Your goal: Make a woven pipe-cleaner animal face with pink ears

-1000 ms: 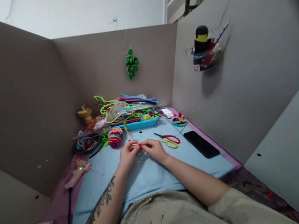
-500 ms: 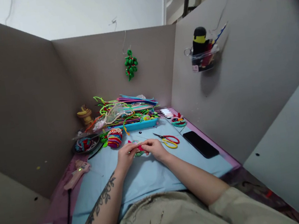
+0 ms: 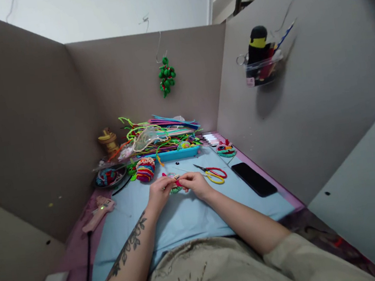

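My left hand (image 3: 159, 191) and my right hand (image 3: 195, 183) meet above the blue cloth (image 3: 180, 222). Their fingers pinch a small red piece (image 3: 177, 183) from both sides. Just under it shows a small green and pale craft piece (image 3: 175, 190), partly hidden by the fingers. Scissors with one red and one yellow handle (image 3: 215, 174) lie to the right of my right hand. Up and left of my left hand stands a striped multicoloured yarn-like bundle (image 3: 145, 170).
A blue tray (image 3: 189, 152) heaped with coloured pipe cleaners is at the back. A black phone (image 3: 254, 179) lies right, a pink glue gun (image 3: 98, 213) and a dark bowl (image 3: 122, 172) left. Grey panels (image 3: 152, 85) enclose the desk; a cup of tools (image 3: 263, 63) hangs right.
The whole view has shifted slightly, so most things sit a little further right and higher. Both hands keep their pinch on the red piece, with only small finger movement.
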Available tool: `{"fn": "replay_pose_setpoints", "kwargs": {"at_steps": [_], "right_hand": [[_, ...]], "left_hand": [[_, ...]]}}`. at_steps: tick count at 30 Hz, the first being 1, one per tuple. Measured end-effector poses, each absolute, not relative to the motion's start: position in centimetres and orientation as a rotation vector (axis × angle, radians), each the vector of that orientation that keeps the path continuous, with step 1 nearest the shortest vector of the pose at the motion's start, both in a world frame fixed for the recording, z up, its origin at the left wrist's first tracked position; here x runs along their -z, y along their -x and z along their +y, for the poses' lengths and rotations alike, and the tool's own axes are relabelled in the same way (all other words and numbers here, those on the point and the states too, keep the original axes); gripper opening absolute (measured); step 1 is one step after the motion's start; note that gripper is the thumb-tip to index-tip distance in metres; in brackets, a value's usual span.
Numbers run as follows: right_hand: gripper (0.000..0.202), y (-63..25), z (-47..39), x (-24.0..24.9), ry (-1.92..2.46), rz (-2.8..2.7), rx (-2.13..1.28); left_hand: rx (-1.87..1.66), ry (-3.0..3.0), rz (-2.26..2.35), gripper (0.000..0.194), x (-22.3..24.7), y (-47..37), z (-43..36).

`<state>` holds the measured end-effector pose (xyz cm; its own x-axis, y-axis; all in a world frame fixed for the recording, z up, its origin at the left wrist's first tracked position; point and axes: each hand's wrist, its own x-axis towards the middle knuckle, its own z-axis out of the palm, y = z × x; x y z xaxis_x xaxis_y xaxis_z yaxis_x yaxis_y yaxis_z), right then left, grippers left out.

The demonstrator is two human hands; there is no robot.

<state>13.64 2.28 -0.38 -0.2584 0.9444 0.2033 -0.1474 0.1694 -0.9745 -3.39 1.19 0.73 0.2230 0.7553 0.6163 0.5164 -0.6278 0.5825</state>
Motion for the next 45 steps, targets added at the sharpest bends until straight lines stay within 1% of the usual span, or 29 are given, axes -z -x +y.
{"fn": "replay_pose_setpoints", "kwargs": {"at_steps": [6,10,14,19,23,29,38,45], "right_hand": [[0.023,-13.5,2.5,0.6,0.827,-1.385,-1.323],[0.023,-13.3,2.7,0.6,0.821,-1.337,-1.288],[0.021,-13.4,2.8,0.6,0.831,-1.371,-1.224],[0.021,-13.4,2.8,0.9,0.847,-1.415,-1.184],[0.020,-13.2,2.6,0.9,0.840,-1.452,-1.161],[0.020,-12.8,2.5,0.9,0.815,-1.478,-1.219],[0.021,-12.9,3.1,1.4,0.835,-1.351,-1.212],[0.017,-12.7,2.7,1.3,0.818,-1.419,-1.208]], "left_hand": [[-1.376,-2.175,1.172,0.015,-0.5,3.3,1.5],[-1.345,-2.023,1.250,0.022,-0.4,3.5,1.8],[-1.328,-1.894,1.304,0.016,-0.9,3.4,1.5],[-1.226,-1.751,1.287,0.025,-1.5,2.8,1.0],[-1.185,-1.731,1.269,0.027,-1.5,2.6,0.9],[-1.177,-1.787,1.305,0.026,-1.1,2.7,1.2],[-1.110,-1.666,1.262,0.032,-1.2,2.6,1.1],[-1.145,-1.766,1.280,0.025,-0.2,2.4,1.5]]}}
